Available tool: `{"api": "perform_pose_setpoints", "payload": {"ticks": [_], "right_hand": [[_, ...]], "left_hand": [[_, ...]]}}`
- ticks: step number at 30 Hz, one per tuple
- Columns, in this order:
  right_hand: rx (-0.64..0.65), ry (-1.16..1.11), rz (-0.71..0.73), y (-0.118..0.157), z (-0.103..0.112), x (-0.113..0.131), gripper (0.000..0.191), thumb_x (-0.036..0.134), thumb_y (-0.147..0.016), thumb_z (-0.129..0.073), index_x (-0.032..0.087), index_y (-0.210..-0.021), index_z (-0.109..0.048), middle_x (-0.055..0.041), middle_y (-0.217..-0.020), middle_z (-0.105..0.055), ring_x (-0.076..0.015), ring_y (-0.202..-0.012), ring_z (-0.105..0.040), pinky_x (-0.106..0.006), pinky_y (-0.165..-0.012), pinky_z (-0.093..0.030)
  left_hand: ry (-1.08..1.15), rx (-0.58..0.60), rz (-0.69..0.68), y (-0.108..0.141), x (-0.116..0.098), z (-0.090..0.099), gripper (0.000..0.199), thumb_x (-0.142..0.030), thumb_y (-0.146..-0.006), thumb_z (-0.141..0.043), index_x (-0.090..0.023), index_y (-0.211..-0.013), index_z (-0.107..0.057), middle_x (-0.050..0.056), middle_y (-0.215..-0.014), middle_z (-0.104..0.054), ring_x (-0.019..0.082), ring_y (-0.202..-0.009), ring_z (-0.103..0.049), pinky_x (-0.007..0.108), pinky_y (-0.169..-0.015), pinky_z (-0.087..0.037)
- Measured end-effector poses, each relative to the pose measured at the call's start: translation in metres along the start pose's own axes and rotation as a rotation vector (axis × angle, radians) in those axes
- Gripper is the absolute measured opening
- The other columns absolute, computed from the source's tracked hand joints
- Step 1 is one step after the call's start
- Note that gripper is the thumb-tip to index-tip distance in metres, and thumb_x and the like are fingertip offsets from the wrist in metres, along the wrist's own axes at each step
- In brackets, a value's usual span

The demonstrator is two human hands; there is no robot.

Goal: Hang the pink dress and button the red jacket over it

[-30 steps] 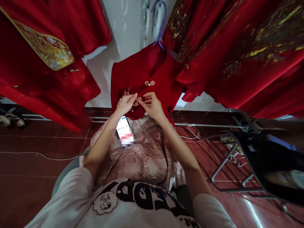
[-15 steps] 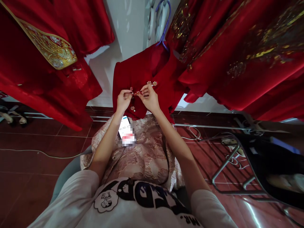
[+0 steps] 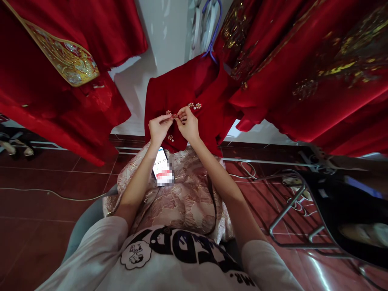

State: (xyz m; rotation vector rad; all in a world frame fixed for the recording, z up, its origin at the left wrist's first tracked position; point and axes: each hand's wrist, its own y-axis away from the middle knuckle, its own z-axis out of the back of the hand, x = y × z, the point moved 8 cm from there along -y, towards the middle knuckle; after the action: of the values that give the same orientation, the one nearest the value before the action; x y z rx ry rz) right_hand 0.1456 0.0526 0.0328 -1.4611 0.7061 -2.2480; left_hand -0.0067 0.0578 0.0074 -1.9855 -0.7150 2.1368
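Observation:
A red garment [image 3: 172, 89] hangs in front of me on a purple hanger [image 3: 211, 40], its lower edge reaching my lap. Between my fingertips is a small jewelled flower button [image 3: 175, 116], partly covered. My left hand [image 3: 159, 130] pinches its left side, and my right hand [image 3: 188, 126] pinches it from the right. Just above my right hand, a pair of matching flower buttons [image 3: 194, 106] sits on the cloth. Another flower button [image 3: 170, 138] lies lower down, between my wrists. One more flower ornament [image 3: 168, 112] shows by my left fingers.
A lit phone [image 3: 163, 167] with a running timer rests on the pink brocade cloth [image 3: 182, 198] over my lap. Red embroidered garments hang at left [image 3: 60, 81] and right [image 3: 303, 81]. A black metal-framed chair [image 3: 321, 202] stands at right, and a white cable [image 3: 60, 196] crosses the tiled floor.
My hands have come closer together, the left fingers moving right onto the flower button. My right hand has shifted slightly left, and the phone's timer has advanced.

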Motion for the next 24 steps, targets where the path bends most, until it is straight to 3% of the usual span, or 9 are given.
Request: {"api": "perform_pose_setpoints", "payload": {"ticks": [6,14,18,21,24], "right_hand": [[0.020,0.063,0.014,0.004,0.001,0.005,0.022,0.004,-0.088,-0.058,0.023,-0.094,-0.050,0.0000,-0.093,-0.063,-0.0141,-0.081,-0.062,-0.033,-0.081,-0.057],[0.032,0.029,-0.056,0.000,0.005,0.008,0.020,0.005,-0.087,-0.058,0.023,-0.093,-0.052,-0.0013,-0.094,-0.066,-0.0139,-0.083,-0.065,-0.029,-0.079,-0.059],[0.144,-0.096,-0.121,0.023,0.017,0.007,0.010,0.015,-0.090,-0.058,0.022,-0.097,-0.057,-0.0033,-0.100,-0.073,-0.0157,-0.091,-0.072,-0.030,-0.081,-0.062],[0.160,-0.132,-0.141,0.057,0.044,0.002,0.010,0.027,-0.093,-0.061,0.022,-0.101,-0.062,-0.0051,-0.104,-0.075,-0.0174,-0.094,-0.074,-0.035,-0.087,-0.062],[0.101,-0.057,-0.197,0.083,0.074,-0.013,0.013,0.032,-0.091,-0.063,0.021,-0.098,-0.064,-0.0063,-0.098,-0.076,-0.0192,-0.088,-0.074,-0.038,-0.085,-0.063]], "left_hand": [[-0.112,-0.057,-0.023,0.003,0.000,0.006,0.018,-0.007,-0.078,-0.076,-0.015,-0.092,-0.083,0.006,-0.092,-0.082,0.017,-0.082,-0.079,0.029,-0.084,-0.065],[-0.094,0.162,-0.028,-0.008,-0.004,-0.003,0.012,-0.011,-0.079,-0.074,-0.014,-0.089,-0.077,0.006,-0.091,-0.080,0.016,-0.083,-0.076,0.030,-0.086,-0.063],[-0.133,0.194,0.055,0.008,0.007,-0.003,0.025,-0.013,-0.085,-0.068,-0.017,-0.110,-0.066,0.002,-0.087,-0.074,0.012,-0.070,-0.071,0.025,-0.072,-0.059],[-0.411,0.377,0.011,0.033,0.009,-0.010,0.021,-0.016,-0.086,-0.071,-0.018,-0.105,-0.063,0.000,-0.082,-0.065,0.015,-0.069,-0.066,0.030,-0.075,-0.057],[-0.715,0.658,-0.124,0.061,0.005,-0.023,0.028,-0.011,-0.077,-0.077,-0.019,-0.102,-0.068,0.005,-0.099,-0.059,0.023,-0.096,-0.064,0.039,-0.094,-0.055]]}}
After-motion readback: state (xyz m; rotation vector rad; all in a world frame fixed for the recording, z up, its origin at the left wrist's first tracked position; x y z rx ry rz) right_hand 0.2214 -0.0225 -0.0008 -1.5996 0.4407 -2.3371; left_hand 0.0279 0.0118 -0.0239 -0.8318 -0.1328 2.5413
